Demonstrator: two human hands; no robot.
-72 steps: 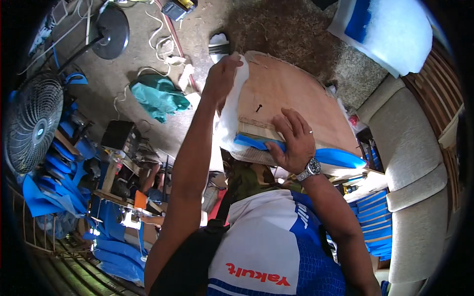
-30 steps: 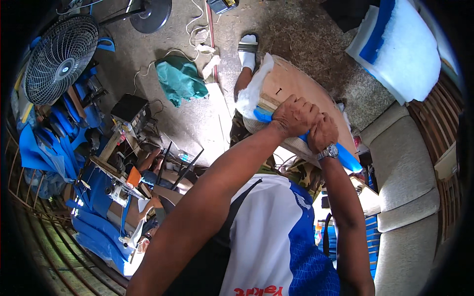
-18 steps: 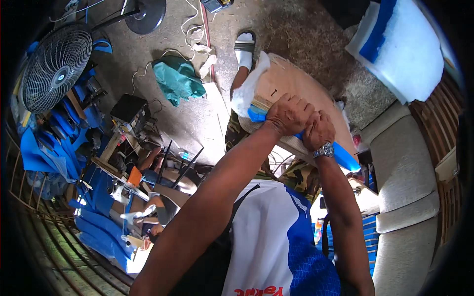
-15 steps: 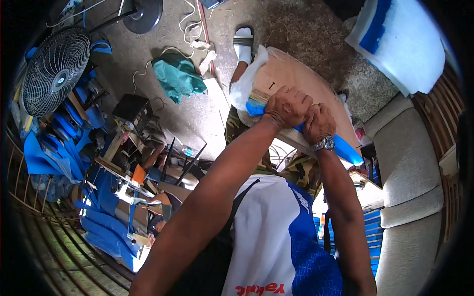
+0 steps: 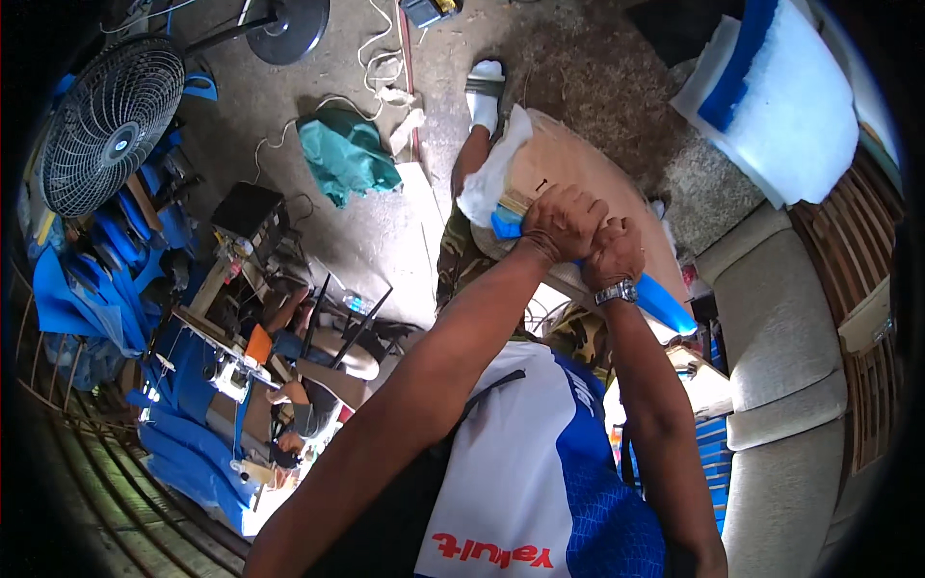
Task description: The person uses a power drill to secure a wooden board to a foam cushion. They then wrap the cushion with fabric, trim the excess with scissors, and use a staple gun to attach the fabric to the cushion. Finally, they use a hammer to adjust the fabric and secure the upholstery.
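A wooden panel (image 5: pixel 626 183) with a curved edge stands in front of me, tilted, white batting (image 5: pixel 491 171) showing along its left side. A strip of blue fabric (image 5: pixel 665 306) runs along its near edge. My left hand (image 5: pixel 566 222) is closed in a fist on this strip, near the panel's left end. Right beside it, my right hand (image 5: pixel 614 254), with a watch on the wrist, is closed on the fabric too. The fingertips of both hands are hidden. A small dark nail or screw (image 5: pixel 541 183) sits on the panel, just beyond my left hand.
At the left stand a fan (image 5: pixel 114 144) and heaps of blue pieces (image 5: pixel 96 299). A co-worker (image 5: pixel 299 414) sits at a sewing machine (image 5: pixel 231 371). Green cloth (image 5: pixel 347 157) and a cord (image 5: pixel 371 72) lie on the floor. A grey sofa (image 5: pixel 780 328) lines the right, below white batting (image 5: pixel 790 106).
My hands keep their grip on the blue fabric and have shifted slightly. The view has tilted a little, and the co-worker at the left has moved.
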